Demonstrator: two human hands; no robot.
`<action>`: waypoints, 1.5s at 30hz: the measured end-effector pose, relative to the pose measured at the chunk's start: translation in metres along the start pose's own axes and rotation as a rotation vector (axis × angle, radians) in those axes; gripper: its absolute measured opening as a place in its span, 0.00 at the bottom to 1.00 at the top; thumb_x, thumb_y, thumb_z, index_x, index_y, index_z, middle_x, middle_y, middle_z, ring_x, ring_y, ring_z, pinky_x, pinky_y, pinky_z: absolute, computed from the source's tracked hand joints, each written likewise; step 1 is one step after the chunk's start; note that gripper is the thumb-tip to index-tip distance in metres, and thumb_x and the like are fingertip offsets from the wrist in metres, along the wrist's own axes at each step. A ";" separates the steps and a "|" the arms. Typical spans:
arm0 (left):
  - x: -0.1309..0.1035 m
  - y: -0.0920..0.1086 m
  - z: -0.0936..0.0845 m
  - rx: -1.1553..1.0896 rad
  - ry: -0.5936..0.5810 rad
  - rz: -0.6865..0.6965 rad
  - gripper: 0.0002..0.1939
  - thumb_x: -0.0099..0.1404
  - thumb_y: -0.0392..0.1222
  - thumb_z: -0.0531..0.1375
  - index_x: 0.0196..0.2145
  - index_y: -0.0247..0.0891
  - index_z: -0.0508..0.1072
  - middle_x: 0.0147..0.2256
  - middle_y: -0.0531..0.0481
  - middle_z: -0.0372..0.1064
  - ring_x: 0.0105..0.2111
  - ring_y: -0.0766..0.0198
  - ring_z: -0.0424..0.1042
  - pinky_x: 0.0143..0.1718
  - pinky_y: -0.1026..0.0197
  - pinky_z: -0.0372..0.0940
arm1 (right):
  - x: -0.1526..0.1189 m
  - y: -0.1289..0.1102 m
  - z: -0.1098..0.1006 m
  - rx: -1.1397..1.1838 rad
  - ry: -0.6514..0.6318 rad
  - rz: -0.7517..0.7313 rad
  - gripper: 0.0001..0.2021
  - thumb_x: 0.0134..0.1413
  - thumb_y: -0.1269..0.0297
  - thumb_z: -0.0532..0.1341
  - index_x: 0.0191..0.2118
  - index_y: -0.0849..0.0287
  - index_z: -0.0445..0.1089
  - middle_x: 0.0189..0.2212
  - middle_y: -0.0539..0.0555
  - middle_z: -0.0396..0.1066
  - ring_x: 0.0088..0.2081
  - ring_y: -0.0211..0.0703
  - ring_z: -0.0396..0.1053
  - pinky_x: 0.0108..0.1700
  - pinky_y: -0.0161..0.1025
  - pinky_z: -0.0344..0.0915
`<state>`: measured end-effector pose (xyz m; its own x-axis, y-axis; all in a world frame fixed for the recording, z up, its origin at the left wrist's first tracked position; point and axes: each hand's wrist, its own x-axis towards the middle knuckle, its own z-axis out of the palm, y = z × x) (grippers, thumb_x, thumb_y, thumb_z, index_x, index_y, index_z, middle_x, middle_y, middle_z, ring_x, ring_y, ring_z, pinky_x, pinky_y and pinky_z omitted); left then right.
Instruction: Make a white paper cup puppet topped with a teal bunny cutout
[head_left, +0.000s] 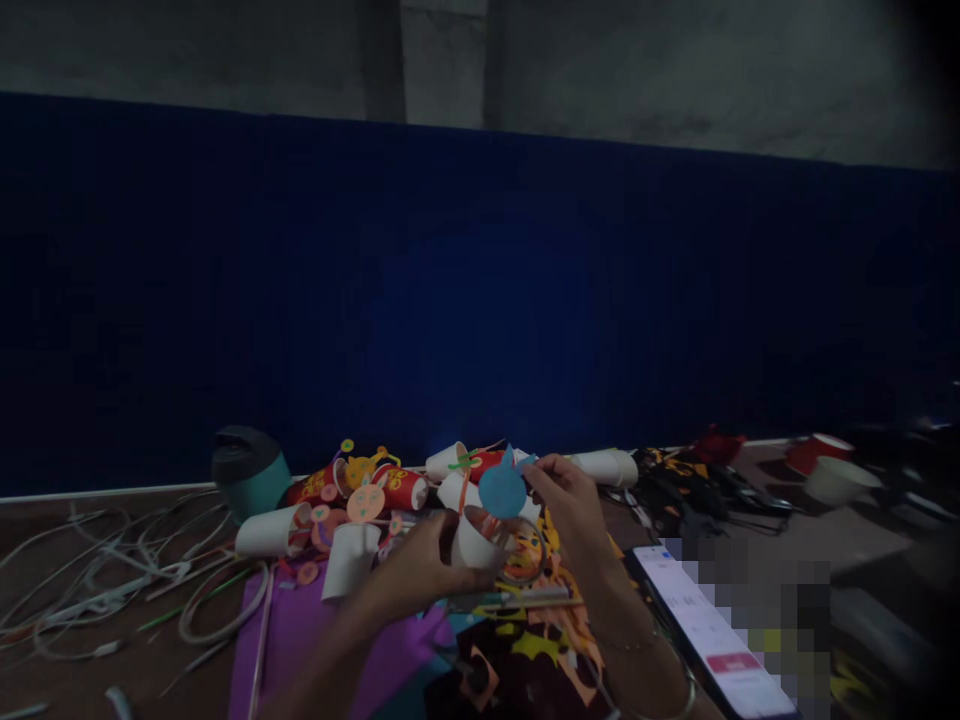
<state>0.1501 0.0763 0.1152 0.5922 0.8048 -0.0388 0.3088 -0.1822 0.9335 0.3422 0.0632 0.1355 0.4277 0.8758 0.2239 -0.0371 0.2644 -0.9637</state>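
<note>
My left hand is wrapped round a white paper cup, which tilts with its mouth toward the right. A blue round paper head with pointed ears stands just above the cup's mouth. At its right edge, my right hand pinches the blue paper between thumb and fingers. An orange strip rises beside the blue piece from the cup. Close to my left hand, another white cup carries an orange paper face.
Red cups and a teal-and-black bottle stand behind. White cables tangle at left. Purple paper and coloured scraps lie in front. A lit phone is at right; a blue wall rises behind.
</note>
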 end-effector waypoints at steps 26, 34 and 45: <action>-0.002 0.003 0.005 -0.103 -0.011 0.054 0.30 0.47 0.44 0.68 0.48 0.38 0.67 0.47 0.46 0.71 0.45 0.52 0.70 0.43 0.55 0.65 | 0.002 0.006 -0.004 0.016 0.012 -0.003 0.11 0.43 0.58 0.66 0.23 0.58 0.67 0.17 0.46 0.65 0.22 0.37 0.61 0.25 0.34 0.56; 0.000 -0.003 0.005 -0.052 0.011 0.007 0.30 0.46 0.44 0.68 0.47 0.37 0.68 0.46 0.44 0.72 0.43 0.51 0.71 0.41 0.55 0.65 | 0.000 -0.001 -0.002 0.032 -0.021 0.010 0.10 0.42 0.59 0.67 0.25 0.59 0.68 0.19 0.47 0.68 0.22 0.36 0.62 0.25 0.33 0.57; -0.001 0.002 0.006 -0.123 -0.014 0.046 0.28 0.48 0.43 0.68 0.47 0.38 0.68 0.46 0.47 0.72 0.44 0.52 0.71 0.41 0.56 0.65 | 0.001 0.001 -0.002 0.079 -0.140 0.010 0.13 0.40 0.64 0.68 0.34 0.58 0.68 0.28 0.51 0.74 0.30 0.42 0.71 0.33 0.38 0.66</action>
<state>0.1543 0.0717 0.1153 0.6140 0.7893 0.0005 0.1885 -0.1473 0.9710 0.3438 0.0634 0.1347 0.2966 0.9249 0.2377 -0.1142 0.2815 -0.9528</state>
